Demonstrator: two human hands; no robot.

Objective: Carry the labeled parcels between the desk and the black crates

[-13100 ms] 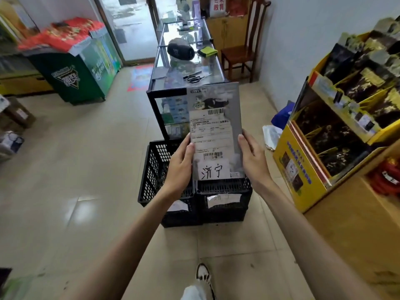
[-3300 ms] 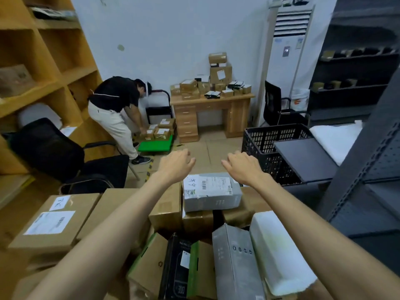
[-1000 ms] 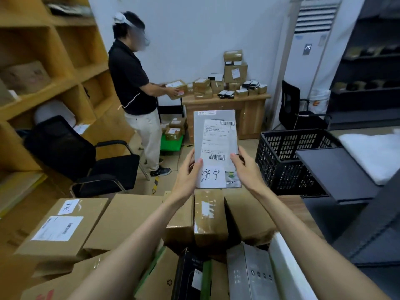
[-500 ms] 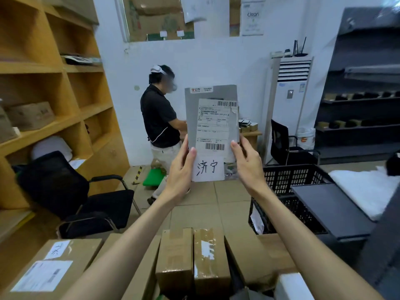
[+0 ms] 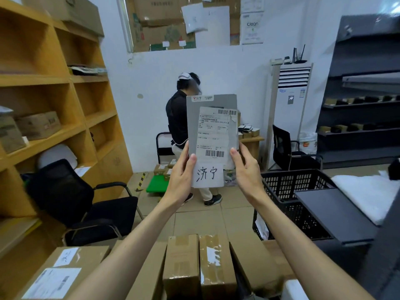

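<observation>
Head view: parcel (image 5: 213,135) upright between both hands.

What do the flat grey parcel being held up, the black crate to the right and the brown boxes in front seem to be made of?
Grey parcel: probably a matte plastic or card mailer, thin and flat, with a paper label peeling at a corner.
Black crate: most likely moulded plastic, its walls an even lattice of holes.
Brown boxes: corrugated cardboard by the look, dull brown, seams sealed with glossy tape.

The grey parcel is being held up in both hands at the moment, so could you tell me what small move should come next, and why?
Probably lower the grey parcel, gripped by left hand and right hand, toward the black crate; its label is readable.
</observation>
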